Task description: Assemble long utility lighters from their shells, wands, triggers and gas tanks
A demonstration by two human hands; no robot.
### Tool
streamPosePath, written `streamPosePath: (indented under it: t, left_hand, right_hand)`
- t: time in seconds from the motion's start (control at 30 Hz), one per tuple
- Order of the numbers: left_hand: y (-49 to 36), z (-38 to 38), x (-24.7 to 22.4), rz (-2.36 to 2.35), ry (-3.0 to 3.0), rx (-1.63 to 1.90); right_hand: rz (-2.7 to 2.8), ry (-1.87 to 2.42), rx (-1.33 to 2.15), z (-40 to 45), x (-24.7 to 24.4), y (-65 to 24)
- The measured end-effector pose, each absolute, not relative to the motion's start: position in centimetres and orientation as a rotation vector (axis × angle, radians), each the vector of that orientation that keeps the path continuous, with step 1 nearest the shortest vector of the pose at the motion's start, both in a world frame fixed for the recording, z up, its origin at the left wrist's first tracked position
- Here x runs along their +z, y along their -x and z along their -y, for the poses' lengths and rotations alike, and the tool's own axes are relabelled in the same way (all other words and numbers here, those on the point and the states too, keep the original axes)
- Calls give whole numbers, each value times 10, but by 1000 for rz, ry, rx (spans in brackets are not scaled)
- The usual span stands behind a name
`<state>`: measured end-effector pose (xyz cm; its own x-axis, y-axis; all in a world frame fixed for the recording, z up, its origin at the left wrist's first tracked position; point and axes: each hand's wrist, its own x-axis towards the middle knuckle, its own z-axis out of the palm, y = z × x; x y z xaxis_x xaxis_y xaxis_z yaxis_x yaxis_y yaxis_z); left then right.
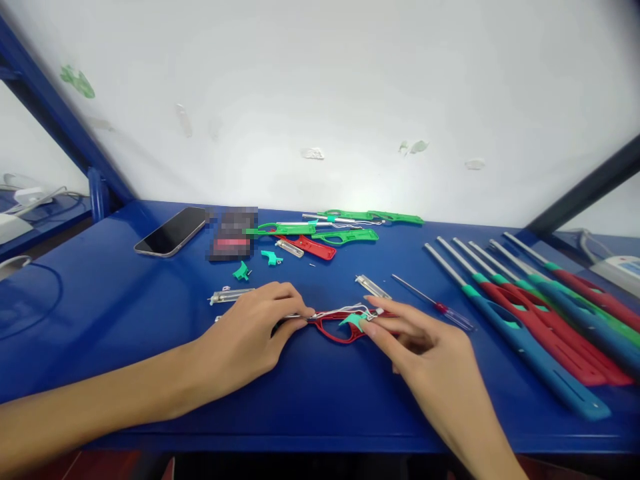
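Note:
A red lighter shell half (331,338) lies at the near middle of the blue table, its loop-shaped opening showing. My left hand (255,327) is closed, thumb and fingers pinching the shell's narrow front end, where part of a metal tube is hidden. Thin white wires (345,309) run along the shell from there. At the other end my right hand (430,340) has its thumb on a teal-green trigger (354,321), gripping it at the shell. Its lower fingers curl around the shell's handle, mostly covering it. Clear fuel tanks (373,287) lie just beyond both hands.
Several long-nosed lighters (525,347) lie side by side at right. A screwdriver (435,305) sits left of them. Behind are green shell halves (350,236), a red shell piece (313,247), loose triggers (242,271) and a phone (171,231). A white wall (320,87) closes the back.

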<state>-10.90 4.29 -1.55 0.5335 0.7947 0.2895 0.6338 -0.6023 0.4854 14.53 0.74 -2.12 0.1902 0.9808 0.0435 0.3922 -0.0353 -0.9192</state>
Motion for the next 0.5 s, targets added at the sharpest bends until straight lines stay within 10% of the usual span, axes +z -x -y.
streamPosePath:
  t: [0.5]
  left_hand:
    - [108,-41,-14,-1157,-2559,689]
  right_hand:
    - [1348,1580,861,-8,-26,-147]
